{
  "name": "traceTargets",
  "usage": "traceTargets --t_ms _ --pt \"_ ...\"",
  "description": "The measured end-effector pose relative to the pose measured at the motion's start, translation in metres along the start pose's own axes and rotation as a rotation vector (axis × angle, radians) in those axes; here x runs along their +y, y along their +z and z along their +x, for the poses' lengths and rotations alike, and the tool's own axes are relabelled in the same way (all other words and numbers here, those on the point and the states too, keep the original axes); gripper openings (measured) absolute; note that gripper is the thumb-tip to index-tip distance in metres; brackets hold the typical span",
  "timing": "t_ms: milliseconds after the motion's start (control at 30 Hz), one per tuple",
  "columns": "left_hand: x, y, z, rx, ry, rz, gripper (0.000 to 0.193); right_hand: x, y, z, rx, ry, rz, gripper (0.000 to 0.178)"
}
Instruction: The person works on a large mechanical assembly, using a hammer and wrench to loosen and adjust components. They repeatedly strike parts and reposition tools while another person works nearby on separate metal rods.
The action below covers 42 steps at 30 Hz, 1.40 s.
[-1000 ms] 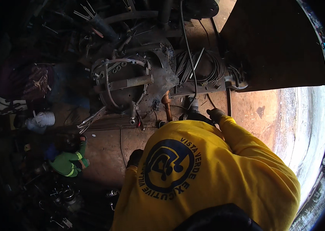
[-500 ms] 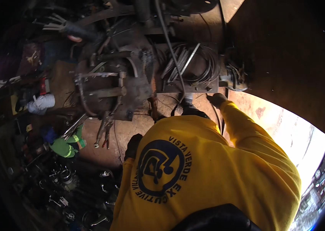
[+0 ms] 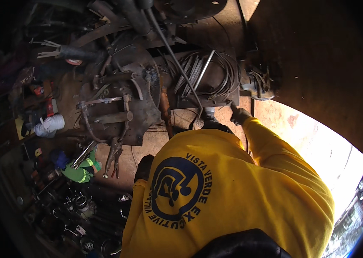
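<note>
My right hand reaches to the front edge of a dark metal bench plate, near its right corner. One finger stretches up to the edge, by a small nut-like piece; I see nothing held. A coil of wire and several metal rods lie on the plate. My left hand hangs low beside my yellow sweatshirt, in shadow, its fingers not distinguishable. Nearest to it, pliers hang from the bench's left part, below a C-shaped metal frame.
A long thin rod slants across the bench. Left stand a white roll and a person in green. Metal engine parts crowd the lower left floor. A large brown panel rises at right, beside bright ground.
My right hand has moved slightly left and a finger now extends to the plate's edge. The bench has shifted a little left in view. My left hand stays low.
</note>
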State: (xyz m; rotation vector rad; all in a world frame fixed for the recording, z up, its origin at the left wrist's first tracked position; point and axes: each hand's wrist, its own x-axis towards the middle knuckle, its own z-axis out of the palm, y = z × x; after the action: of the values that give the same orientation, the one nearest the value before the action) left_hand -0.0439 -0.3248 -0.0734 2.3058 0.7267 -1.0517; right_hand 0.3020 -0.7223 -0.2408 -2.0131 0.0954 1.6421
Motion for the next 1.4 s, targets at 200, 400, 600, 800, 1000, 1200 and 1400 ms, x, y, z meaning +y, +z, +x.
traceTargets --t_ms 200,400,600,800,1000,1200,1400 --pt "0.02 -0.008 0.009 0.05 0.113 0.094 0.027 0.019 -0.013 0.031 0.033 0.033 0.109 0.065" --pt "0.049 -0.014 -0.02 0.108 -0.109 -0.189 0.031 -0.058 -0.008 -0.021 0.317 -0.105 -0.081 0.057" --pt "0.003 0.05 -0.026 -0.061 -0.287 -0.26 0.037 -0.074 -0.015 -0.014 0.382 -0.166 -0.252 0.056" --pt "-0.031 0.111 -0.023 -0.067 -0.328 -0.525 0.037 -0.044 -0.006 0.027 0.143 -0.069 0.066 0.088" --pt "0.0 0.088 -0.017 -0.058 -0.206 -0.238 0.037 -0.036 0.002 0.022 0.121 -0.027 0.212 0.083" --pt "0.036 0.039 -0.027 -0.027 -0.199 -0.186 0.037 -0.025 0.001 0.028 0.083 -0.017 0.216 0.066" --pt "0.017 0.068 -0.027 0.174 -0.105 -0.374 0.028 -0.021 -0.001 0.021 0.088 -0.102 0.075 0.051"
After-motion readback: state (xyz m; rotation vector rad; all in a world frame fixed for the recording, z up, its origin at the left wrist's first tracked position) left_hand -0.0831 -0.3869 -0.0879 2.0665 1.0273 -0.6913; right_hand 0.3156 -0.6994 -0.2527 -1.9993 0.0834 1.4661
